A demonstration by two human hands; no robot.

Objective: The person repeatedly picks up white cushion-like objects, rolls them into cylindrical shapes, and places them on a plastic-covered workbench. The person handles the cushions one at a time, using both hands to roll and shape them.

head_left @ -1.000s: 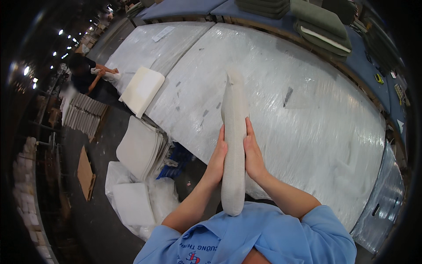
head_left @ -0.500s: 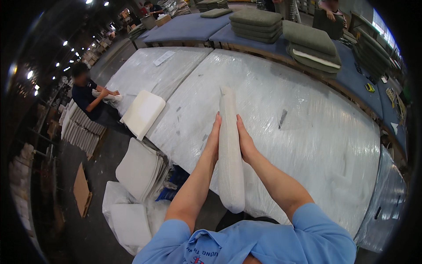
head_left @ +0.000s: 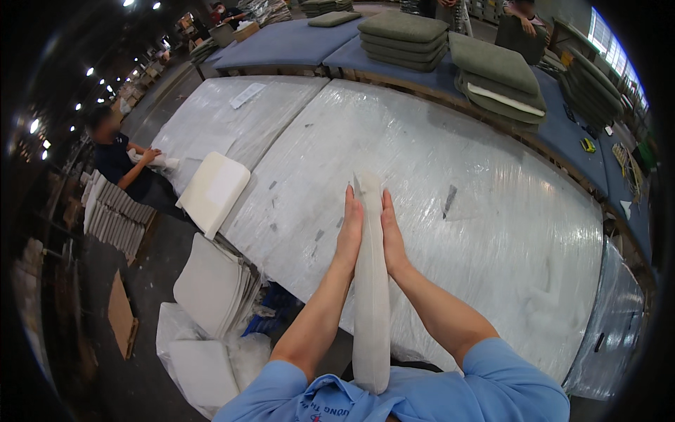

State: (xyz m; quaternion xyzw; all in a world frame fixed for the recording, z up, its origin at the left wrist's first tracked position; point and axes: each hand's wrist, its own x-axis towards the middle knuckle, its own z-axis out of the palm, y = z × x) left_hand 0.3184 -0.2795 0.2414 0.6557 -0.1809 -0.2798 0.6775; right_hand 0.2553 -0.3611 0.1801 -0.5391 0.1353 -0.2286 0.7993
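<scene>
An off-white cushion stands on its edge between my palms, its long narrow side facing up. My left hand presses flat on its left face, fingers stretched forward. On the opposite face lies my right hand, also flat, so the cushion is squeezed between the two. The cushion's near end reaches my blue shirt, and a loose pointed flap of cloth sticks up at its far end. Below it spreads a table wrapped in clear plastic film; whether the cushion touches it I cannot tell.
A cream foam pad lies at the table's left edge. Below it are stacked white pads and a plastic-bagged pad. A co-worker handles white cloth at far left. Green cushions stand on blue tables behind.
My hands and the cushion have come nearer my body; the cushion's near end now meets my shirt. The view has shifted slightly, and the co-worker appears further left.
</scene>
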